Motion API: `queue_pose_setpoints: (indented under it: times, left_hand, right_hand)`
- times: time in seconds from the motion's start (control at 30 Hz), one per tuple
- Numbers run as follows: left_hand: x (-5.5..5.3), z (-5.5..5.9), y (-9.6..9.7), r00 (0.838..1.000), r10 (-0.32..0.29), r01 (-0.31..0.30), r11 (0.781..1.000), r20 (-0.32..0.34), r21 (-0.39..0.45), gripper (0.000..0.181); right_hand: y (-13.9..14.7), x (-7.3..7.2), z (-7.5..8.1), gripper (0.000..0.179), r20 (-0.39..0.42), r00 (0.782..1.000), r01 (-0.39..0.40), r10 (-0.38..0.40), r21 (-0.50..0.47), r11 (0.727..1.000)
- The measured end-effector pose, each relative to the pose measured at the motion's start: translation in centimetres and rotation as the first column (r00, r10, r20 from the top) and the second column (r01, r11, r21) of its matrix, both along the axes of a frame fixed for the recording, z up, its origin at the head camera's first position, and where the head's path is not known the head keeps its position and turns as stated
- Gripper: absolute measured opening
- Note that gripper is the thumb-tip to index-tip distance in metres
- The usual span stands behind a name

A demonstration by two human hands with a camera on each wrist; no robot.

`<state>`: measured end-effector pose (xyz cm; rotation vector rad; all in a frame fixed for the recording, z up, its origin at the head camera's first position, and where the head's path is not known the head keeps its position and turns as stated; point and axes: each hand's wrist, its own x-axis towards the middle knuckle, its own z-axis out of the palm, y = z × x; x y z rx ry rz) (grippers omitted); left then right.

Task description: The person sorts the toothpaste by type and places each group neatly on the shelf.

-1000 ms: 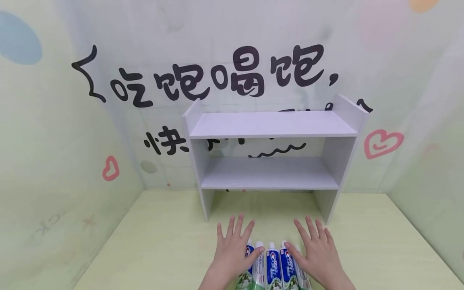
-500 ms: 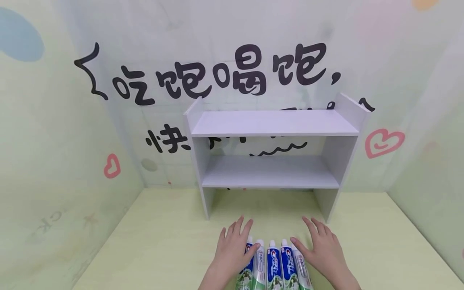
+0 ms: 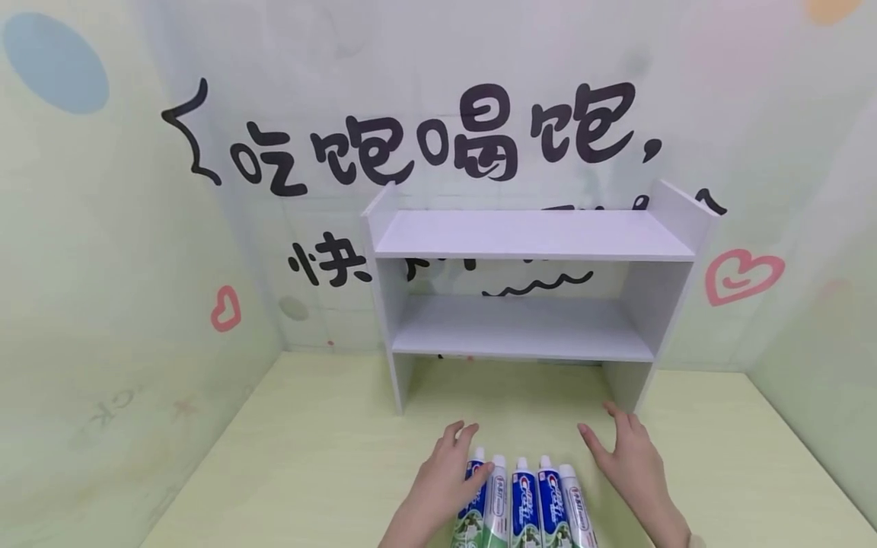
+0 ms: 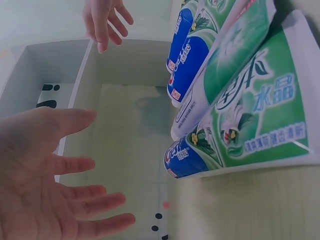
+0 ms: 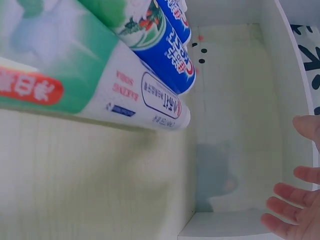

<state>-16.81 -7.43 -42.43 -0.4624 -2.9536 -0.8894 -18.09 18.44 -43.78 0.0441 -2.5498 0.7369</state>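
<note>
Several toothpaste tubes lie side by side, caps toward the shelf, at the bottom of the head view. Blue-and-green tubes (image 3: 526, 498) alternate with white-and-green ones (image 3: 578, 506). My left hand (image 3: 438, 483) is over the left end of the row, its thumb in front of the leftmost tubes. In the left wrist view, that hand's fingers (image 4: 100, 202) are spread and hold nothing. My right hand (image 3: 633, 464) hovers right of the row, near the shelf's right foot, thumb apart from the fingers. The right wrist view shows its relaxed fingers (image 5: 292, 195) apart from the nearest white-capped tube (image 5: 145, 92).
A white two-tier shelf (image 3: 521, 355) stands behind the tubes on the pale yellow table (image 3: 308, 457). Its upper board (image 3: 534, 234) and side panels rise in front of the printed wall (image 3: 438, 46). Side walls enclose the table left and right.
My right hand has moved right and slightly forward, away from the tubes, uncovering the rightmost one. The left hand's fingers have bent a little. The head view has shifted slightly.
</note>
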Motion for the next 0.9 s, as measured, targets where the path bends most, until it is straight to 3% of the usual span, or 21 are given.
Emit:
queue_pose_setpoints:
  times: [0.2, 0.47, 0.7, 0.9]
  left_hand:
    - [-0.1, -0.6, -0.1, 0.996, 0.042, -0.046, 0.998, 0.073, 0.051, 0.062]
    - [-0.2, -1.5, -0.4, 0.993, 0.031, -0.045, 0.992, 0.118, 0.122, 0.065]
    - [-0.4, -2.5, -0.7, 0.981, 0.058, -0.087, 0.985, 0.187, 0.148, 0.067]
    - [-0.5, -3.6, -0.8, 0.975, 0.087, -0.123, 0.977, 0.205, 0.174, 0.066]
  right_hand:
    - [0.9, -0.8, 0.4, 0.059, 0.056, 0.998, 0.039, -0.034, -0.077, 0.996]
    - [1.6, -1.7, 0.2, 0.059, 0.024, 0.995, 0.102, -0.099, -0.176, 0.979]
    - [2.1, -2.4, 0.6, 0.063, 0.046, 0.987, 0.158, -0.151, -0.306, 0.939]
    - [2.6, -3.2, 0.4, 0.064, 0.025, 0.979, 0.196, -0.200, -0.365, 0.910]
